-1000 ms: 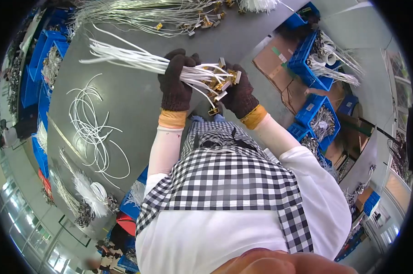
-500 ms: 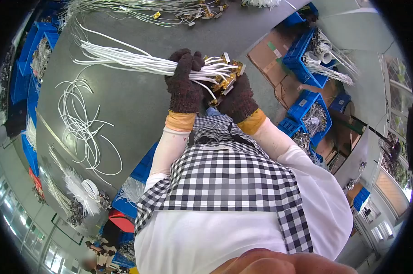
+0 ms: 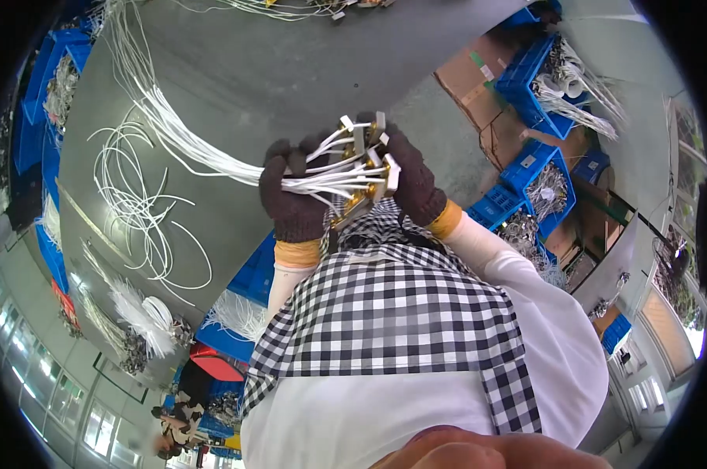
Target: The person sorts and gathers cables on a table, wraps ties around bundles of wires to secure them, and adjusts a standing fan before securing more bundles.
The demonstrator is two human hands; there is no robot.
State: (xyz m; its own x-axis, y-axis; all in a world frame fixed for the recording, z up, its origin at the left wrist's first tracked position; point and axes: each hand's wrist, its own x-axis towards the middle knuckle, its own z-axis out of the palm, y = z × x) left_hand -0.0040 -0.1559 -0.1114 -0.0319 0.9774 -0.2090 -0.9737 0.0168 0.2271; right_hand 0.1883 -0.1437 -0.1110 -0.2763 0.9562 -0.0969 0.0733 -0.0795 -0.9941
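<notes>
My left hand (image 3: pixel 292 191), in a dark knitted glove, is closed around a bundle of white cables (image 3: pixel 205 156) just behind its connector ends. Gold and silver connectors (image 3: pixel 361 184) at the end of the bundle fan out between my two hands. My right hand (image 3: pixel 414 180), gloved alike, curls against the far side of these connectors; some of its fingers are hidden behind them. From my left hand the cables trail up and left over the grey table (image 3: pixel 291 70).
A loose tangle of white cable (image 3: pixel 138 203) lies on the table at left. More cable bundles (image 3: pixel 142 320) rest at its lower left corner. Blue crates (image 3: pixel 537 86) filled with cables stand at right beside cardboard (image 3: pixel 474 86). Another person (image 3: pixel 177 426) is at lower left.
Both hands have come lower and nearer my body with the bundle. The connectors have turned upward and spread, and the cable tails now bend up toward the table's far left.
</notes>
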